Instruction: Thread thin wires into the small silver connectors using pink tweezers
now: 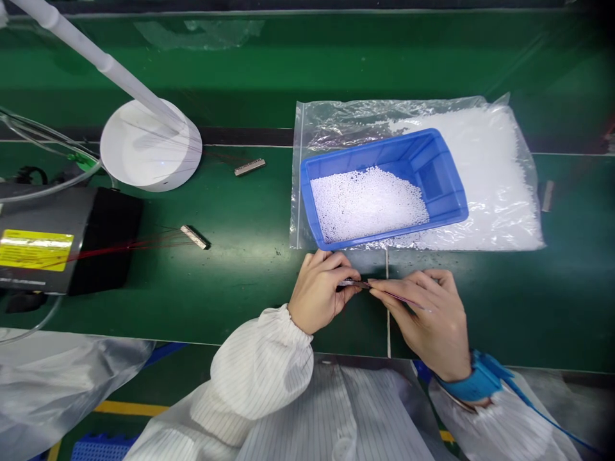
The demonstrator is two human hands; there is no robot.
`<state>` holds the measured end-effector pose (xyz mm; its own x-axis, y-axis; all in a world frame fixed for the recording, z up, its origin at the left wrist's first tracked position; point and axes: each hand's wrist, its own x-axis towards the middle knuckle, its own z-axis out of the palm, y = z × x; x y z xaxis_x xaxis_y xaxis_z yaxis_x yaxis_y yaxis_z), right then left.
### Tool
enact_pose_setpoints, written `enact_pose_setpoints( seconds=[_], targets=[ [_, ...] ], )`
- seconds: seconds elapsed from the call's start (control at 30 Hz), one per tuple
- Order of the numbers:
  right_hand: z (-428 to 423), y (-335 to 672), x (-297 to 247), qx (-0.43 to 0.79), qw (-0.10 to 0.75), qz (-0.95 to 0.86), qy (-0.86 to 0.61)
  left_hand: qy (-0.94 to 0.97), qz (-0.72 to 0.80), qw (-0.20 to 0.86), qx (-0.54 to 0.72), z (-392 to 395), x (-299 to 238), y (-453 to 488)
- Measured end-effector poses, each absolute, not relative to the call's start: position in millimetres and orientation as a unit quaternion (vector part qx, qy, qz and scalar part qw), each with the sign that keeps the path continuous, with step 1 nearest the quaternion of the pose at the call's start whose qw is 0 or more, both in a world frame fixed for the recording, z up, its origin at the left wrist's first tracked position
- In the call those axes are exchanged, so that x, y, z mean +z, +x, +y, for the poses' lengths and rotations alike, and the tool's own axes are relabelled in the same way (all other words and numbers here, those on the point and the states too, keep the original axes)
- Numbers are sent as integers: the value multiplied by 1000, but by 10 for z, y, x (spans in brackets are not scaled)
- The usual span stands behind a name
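**A:** How do the fingers stand?

**B:** The left hand [319, 291] is curled, its fingertips closed on one end of a thin dark strip with fine wires [379, 288]. The right hand [423, 320] pinches the strip further along between thumb and fingers. Neither has let go.

**A:** Where's the strip?

**B:** Between both sets of fingertips, lying nearly level over the green mat [240, 301]; I can't tell if it touches. Close, even pinches suit something that thin.

**A:** And the arms?

**B:** Both forearms angle inward, in striped white sleeves [259, 365], with a blue wrist strap [475, 381] on the right.

**A:** Beyond the fingers?

**B:** Just past them, a blue plastic tray [369, 153] of white pellets sits on a zip bag [327, 121]. Further left lies a metal connector bar [193, 237].
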<state>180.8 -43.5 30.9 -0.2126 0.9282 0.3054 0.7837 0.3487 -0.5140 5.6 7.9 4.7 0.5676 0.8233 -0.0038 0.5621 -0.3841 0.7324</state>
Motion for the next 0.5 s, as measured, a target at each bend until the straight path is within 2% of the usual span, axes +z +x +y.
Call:
enact_pose_setpoints(
  seconds=[0.5],
  targets=[
    [-443, 1842, 331, 118, 309, -747, -577, 812, 424, 354, 187, 84, 37, 54]
  ],
)
